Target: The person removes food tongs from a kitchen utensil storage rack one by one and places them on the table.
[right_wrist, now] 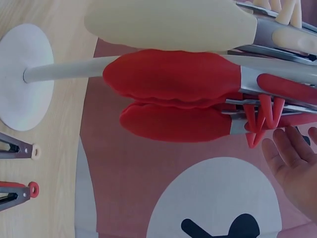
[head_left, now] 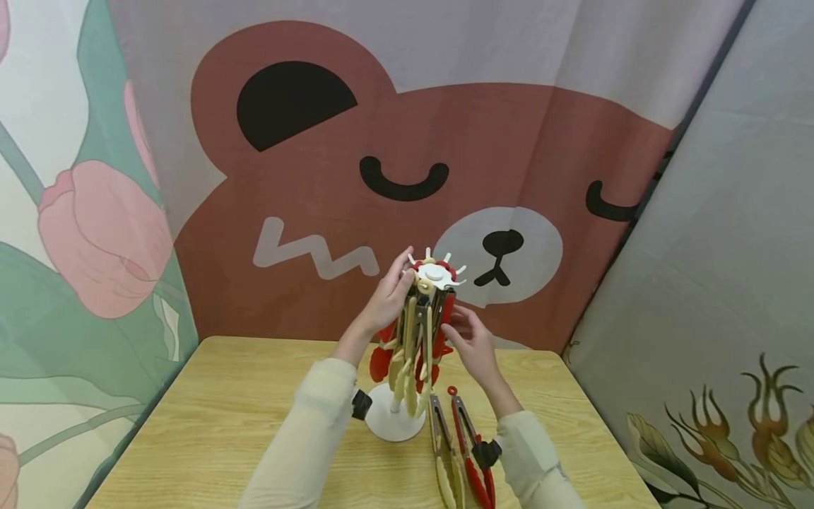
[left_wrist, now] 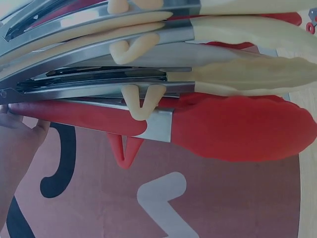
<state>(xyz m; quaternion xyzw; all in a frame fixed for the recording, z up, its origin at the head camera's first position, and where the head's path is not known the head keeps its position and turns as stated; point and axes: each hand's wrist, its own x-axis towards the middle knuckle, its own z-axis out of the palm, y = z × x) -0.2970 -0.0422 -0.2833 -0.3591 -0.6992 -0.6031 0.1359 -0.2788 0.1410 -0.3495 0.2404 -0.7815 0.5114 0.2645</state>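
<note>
A white rotating rack (head_left: pixel 435 274) with upturned hooks carries several hanging kitchen tongs, some with cream heads (left_wrist: pixel 252 74) and others with red heads (left_wrist: pixel 242 126). My left hand (head_left: pixel 386 295) is at the rack's top left, thumb in front by a cream ring and fingers behind; whether it pinches anything I cannot tell. On the right side my right hand (head_left: pixel 473 343) has loosely spread fingers and touches the upper part of hanging red tongs (right_wrist: pixel 173 77). In the right wrist view, its fingertips lie beside their V-shaped red stands (right_wrist: pixel 262 116).
The rack's round white base (head_left: pixel 384 424) stands on a wooden table (head_left: pixel 242 410). In front of it to the right lie cream tongs (head_left: pixel 443 481) and red tongs (head_left: pixel 473 481). A bear-print curtain (head_left: pixel 305 191) hangs behind the table, with other hangings at both sides.
</note>
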